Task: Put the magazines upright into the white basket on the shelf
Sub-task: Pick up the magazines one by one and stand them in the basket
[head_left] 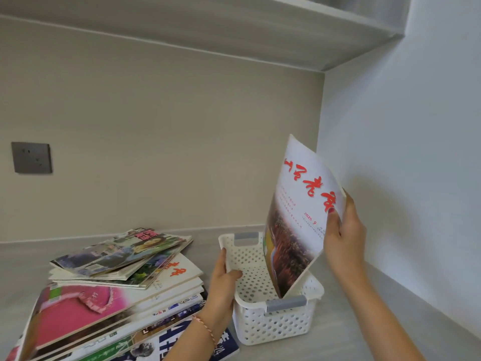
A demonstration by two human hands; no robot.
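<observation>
My two hands set a magazine on end into a white basket on a grey shelf.

My right hand pinches the white magazine, thumb on the cover, fingers behind its right edge. It has red lettering over a reddish landscape photo, is tilted and slightly bowed, and its bottom corner is inside the white basket. My left hand grips the basket's left rim. The perforated, grey-handled basket sits near the shelf's right wall and holds nothing else. A loose stack of magazines lies just left of it.
</observation>
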